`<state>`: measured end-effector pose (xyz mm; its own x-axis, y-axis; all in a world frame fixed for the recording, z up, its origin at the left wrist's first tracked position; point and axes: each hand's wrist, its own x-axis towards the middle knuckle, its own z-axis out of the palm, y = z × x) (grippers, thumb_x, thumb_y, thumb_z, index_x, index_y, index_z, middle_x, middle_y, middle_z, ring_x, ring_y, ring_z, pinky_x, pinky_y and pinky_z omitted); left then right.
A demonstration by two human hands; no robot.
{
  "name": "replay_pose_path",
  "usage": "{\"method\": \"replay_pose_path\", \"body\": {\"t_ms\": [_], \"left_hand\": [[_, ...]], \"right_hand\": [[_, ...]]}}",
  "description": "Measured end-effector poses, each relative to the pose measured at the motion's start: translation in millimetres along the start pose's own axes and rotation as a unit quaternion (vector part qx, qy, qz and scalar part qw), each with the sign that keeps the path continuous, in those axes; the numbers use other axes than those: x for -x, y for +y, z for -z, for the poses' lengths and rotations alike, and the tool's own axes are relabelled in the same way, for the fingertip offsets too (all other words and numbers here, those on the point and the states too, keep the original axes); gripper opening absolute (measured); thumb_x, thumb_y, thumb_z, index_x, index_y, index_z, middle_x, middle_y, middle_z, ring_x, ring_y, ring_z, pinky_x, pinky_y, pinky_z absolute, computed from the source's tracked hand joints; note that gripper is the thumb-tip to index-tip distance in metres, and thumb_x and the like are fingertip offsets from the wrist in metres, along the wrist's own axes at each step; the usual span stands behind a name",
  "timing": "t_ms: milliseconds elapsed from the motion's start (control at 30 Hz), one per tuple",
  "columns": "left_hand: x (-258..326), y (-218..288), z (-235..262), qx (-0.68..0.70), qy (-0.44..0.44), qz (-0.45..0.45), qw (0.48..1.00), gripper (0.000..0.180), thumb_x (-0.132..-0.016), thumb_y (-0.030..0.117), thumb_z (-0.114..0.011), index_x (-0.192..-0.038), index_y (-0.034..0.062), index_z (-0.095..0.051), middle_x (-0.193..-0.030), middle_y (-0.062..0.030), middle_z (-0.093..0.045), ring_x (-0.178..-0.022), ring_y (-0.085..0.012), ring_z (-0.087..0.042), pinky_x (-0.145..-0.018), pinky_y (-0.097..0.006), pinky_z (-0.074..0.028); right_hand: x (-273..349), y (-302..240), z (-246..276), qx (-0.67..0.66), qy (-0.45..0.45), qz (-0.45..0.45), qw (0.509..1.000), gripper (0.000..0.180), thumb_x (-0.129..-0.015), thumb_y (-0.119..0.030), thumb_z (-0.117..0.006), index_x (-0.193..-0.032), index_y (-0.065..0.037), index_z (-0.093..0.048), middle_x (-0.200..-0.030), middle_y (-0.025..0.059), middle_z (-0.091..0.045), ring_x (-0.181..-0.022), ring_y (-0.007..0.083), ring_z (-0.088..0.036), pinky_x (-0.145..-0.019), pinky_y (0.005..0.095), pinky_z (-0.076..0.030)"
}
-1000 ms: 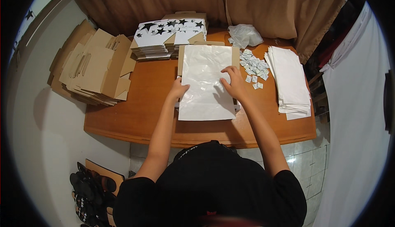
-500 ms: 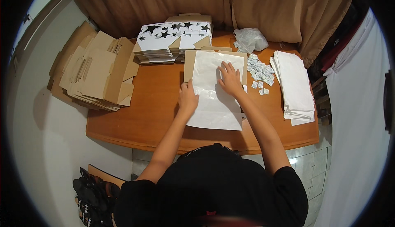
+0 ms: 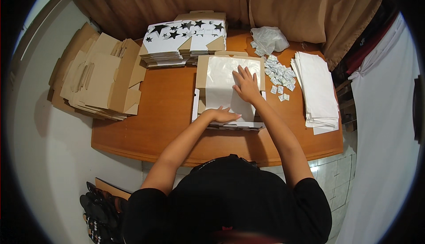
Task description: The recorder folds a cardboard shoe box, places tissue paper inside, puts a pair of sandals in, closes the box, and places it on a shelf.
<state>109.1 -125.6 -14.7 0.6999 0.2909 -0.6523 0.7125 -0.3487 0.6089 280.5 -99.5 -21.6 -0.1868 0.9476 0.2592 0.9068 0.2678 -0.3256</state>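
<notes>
An open cardboard box [image 3: 202, 78], brown inside with white outer walls, stands at the middle of the table. A sheet of white paper [image 3: 217, 91] runs from its raised lid down into its tray. My right hand [image 3: 246, 84] lies with spread fingers on the upper part of the sheet, against the lid. Lower down, my left hand [image 3: 224, 115] presses flat on the paper inside the box near its front wall, fingers pointing right. The sheet's lower end is partly hidden by my left hand.
Flattened brown boxes [image 3: 99, 73] are piled at the left. Behind the open box sits a stack of star-printed white boxes [image 3: 170, 38]. Small white sachets [image 3: 280, 73] lie scattered at right, beside a plastic bag [image 3: 270, 40] and a stack of white paper [image 3: 316, 91].
My left hand has moved from the sheet's left edge to its lower part. The paper's lower end, which hung over the box front, is now down inside the box. My right hand stays nearly in place.
</notes>
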Motion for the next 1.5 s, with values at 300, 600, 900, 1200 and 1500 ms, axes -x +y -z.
{"method": "replay_pose_path", "body": {"t_ms": [300,600,900,1200,1500], "left_hand": [[-35,-27,-7,0.083,-0.07,0.055,0.993,0.103,-0.066,0.088,-0.02,-0.143,0.0178,-0.021,-0.149,-0.0161,-0.003,-0.136,-0.0354,0.009,-0.108,-0.05,0.0],[-52,-20,-6,0.053,-0.039,0.026,0.997,0.104,-0.067,0.084,-0.034,-0.134,0.0039,-0.035,-0.141,-0.0241,-0.022,-0.132,-0.0373,-0.016,-0.105,-0.046,-0.019],[14,13,3,0.125,0.133,-0.01,0.983,0.082,-0.079,0.066,-0.047,-0.12,-0.0048,-0.052,-0.128,-0.0268,-0.045,-0.117,-0.0369,-0.045,-0.098,-0.039,-0.036],[84,33,-60,0.336,0.504,-0.081,0.792,0.048,-0.087,0.031,-0.059,-0.12,-0.0027,-0.05,-0.115,-0.0179,-0.056,-0.103,-0.0236,-0.057,-0.084,-0.031,-0.046],[124,47,-208,0.481,0.605,-0.003,0.634,0.044,-0.089,0.027,-0.056,-0.123,0.0002,-0.048,-0.113,-0.0115,-0.057,-0.102,-0.0174,-0.055,-0.085,-0.029,-0.044]], "right_hand": [[-4,2,-3,-0.013,0.016,0.013,1.0,0.055,-0.079,-0.025,-0.06,-0.13,-0.015,-0.042,-0.143,0.0117,-0.027,-0.133,0.0351,-0.021,-0.103,0.0593,-0.016],[4,1,-4,-0.006,0.021,0.034,0.999,0.055,-0.079,-0.026,-0.061,-0.129,-0.014,-0.042,-0.143,0.0104,-0.027,-0.133,0.0324,-0.021,-0.104,0.058,-0.017],[19,-8,13,-0.015,0.053,0.043,0.998,0.057,-0.078,-0.025,-0.062,-0.129,-0.013,-0.042,-0.143,0.0124,-0.026,-0.133,0.0336,-0.021,-0.104,0.0587,-0.016],[59,-52,31,-0.145,0.035,0.137,0.979,0.052,-0.079,-0.023,-0.061,-0.128,-0.012,-0.044,-0.142,0.0162,-0.026,-0.133,0.0382,-0.02,-0.104,0.0584,-0.015],[141,-126,11,-0.283,-0.061,0.3,0.909,0.04,-0.08,-0.02,-0.06,-0.117,-0.008,-0.051,-0.131,0.0197,-0.036,-0.122,0.0395,-0.032,-0.101,0.0487,-0.025]]}}
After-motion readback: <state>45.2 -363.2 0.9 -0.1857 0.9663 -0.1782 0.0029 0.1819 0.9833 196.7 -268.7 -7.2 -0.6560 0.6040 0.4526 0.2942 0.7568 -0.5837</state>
